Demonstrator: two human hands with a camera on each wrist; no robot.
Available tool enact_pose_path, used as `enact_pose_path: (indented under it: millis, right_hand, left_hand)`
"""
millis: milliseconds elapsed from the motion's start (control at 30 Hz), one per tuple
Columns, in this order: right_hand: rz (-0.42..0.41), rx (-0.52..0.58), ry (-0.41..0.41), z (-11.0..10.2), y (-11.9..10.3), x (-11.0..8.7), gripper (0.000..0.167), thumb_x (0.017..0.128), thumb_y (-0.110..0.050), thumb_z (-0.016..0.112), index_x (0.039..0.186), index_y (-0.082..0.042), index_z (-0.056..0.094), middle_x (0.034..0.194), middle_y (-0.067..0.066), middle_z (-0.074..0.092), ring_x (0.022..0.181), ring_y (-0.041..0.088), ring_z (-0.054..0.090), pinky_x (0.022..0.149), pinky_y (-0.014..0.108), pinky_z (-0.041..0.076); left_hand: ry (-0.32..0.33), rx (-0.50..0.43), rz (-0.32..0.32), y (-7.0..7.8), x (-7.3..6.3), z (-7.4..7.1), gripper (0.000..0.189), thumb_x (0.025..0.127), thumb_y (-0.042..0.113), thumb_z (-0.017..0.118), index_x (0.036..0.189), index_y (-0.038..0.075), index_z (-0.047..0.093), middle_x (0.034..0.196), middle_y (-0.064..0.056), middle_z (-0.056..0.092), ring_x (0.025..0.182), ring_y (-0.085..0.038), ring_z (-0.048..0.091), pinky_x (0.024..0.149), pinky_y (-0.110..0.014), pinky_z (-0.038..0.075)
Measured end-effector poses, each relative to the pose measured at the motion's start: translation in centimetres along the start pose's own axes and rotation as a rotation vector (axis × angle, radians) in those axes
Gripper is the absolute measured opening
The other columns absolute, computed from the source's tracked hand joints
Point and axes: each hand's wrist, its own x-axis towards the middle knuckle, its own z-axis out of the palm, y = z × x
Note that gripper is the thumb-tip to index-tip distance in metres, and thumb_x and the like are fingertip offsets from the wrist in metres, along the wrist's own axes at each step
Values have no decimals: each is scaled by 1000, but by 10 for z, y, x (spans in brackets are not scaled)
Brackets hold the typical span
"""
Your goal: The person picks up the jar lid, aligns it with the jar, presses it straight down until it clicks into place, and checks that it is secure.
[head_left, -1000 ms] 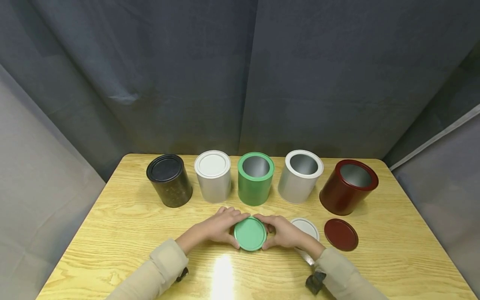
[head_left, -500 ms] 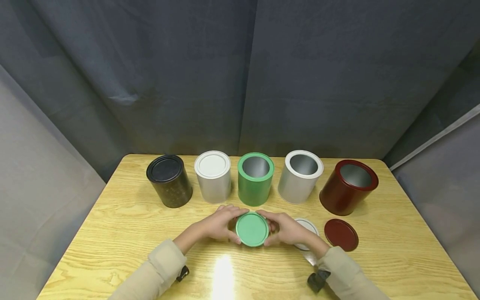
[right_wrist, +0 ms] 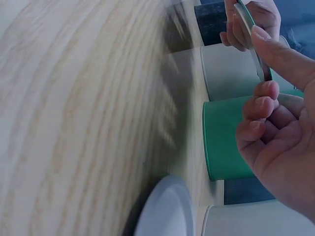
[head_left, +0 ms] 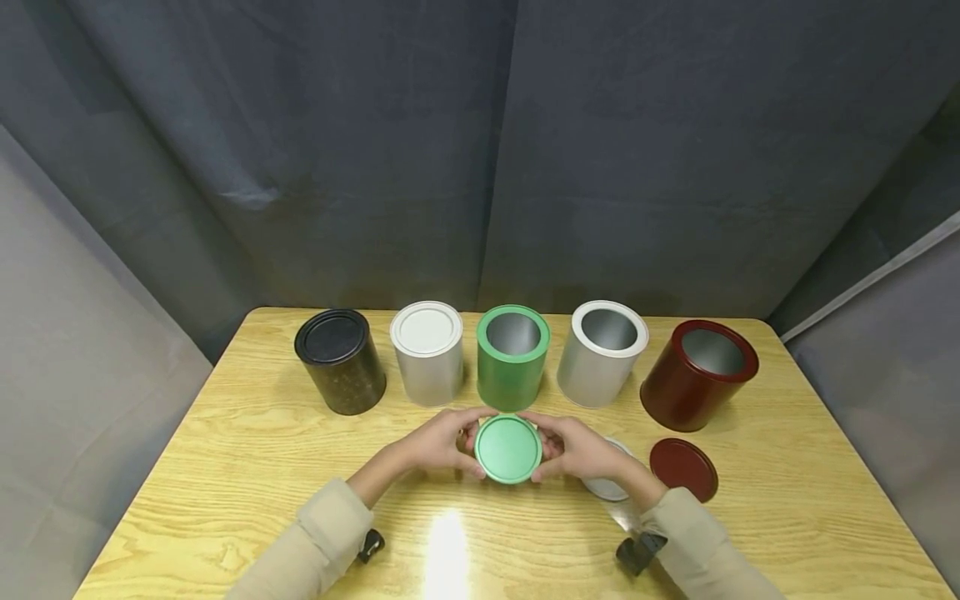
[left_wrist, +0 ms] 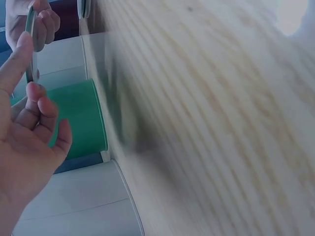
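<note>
From where I stand, I count five cans on the wooden desk (head_left: 247, 467): one black can (head_left: 345, 371), two white cans (head_left: 429, 367), one green can (head_left: 512, 375) and one dark red can (head_left: 693, 379). The black can and the left one of the white cans wear their lids; the other three have open mouths, which only the head view shows.

The green lid (head_left: 508, 448) is held just in front of the green can, between the left hand (head_left: 441, 442) and the right hand (head_left: 576, 448). On each hand the fingers are parted only so wide as the rim requires, thumb at the near side and forefinger at the far side. Both wrist views show what the head view hides: the lid is lifted above the desk.

Two other lids lie there, a dark red lid (head_left: 682, 469) and a white lid (head_left: 606, 490), partly covered by the right forearm. Beside the white one is something shiny, perhaps metal.
</note>
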Motion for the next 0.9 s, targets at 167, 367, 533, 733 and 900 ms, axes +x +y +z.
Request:
enact_pose_path:
  millis: [167, 367, 533, 733, 900]
  right_hand:
    - [9, -7, 5, -5, 0, 1, 81, 68, -16, 80, 135, 2, 39, 69, 1, 49, 59, 6, 43, 53, 21, 39]
    - [-9, -22, 13, -15, -5, 4, 81, 68, -16, 80, 135, 5, 38, 69, 1, 48, 60, 7, 43, 54, 21, 39]
    - [-73, -34, 27, -23, -10, 7, 80, 67, -12, 80, 132, 9, 39, 69, 1, 48, 61, 7, 42, 53, 22, 38]
    - [-167, -70, 51, -32, -9, 9, 78, 65, -9, 81, 130, 8, 42, 68, -1, 46, 60, 4, 41, 50, 21, 37]
    - [-100, -79, 32, -39, -18, 10, 79, 66, -12, 81, 131, 6, 42, 68, -1, 47, 61, 6, 42, 53, 22, 37]
  left_hand:
    - [13, -30, -19, 4, 2, -3, 80, 66, 17, 82, 133, 1, 42, 70, 3, 51, 61, -4, 44, 60, -20, 39]
    - [27, -54, -8, 11, 5, -10, 82, 66, 16, 82, 134, -1, 40, 71, 3, 50, 64, -6, 45, 61, -21, 40]
    - [57, -55, 49, 15, 8, -16, 83, 65, 14, 82, 133, -5, 39, 71, 2, 50, 66, -6, 45, 63, -22, 41]
    - [108, -26, 118, 20, 13, -22, 79, 64, 13, 83, 129, -8, 43, 72, -1, 51, 67, -8, 46, 63, -23, 43]
    - [132, -20, 132, 24, 14, -26, 76, 64, 12, 83, 127, -9, 46, 72, 0, 51, 67, -8, 45, 63, -26, 44]
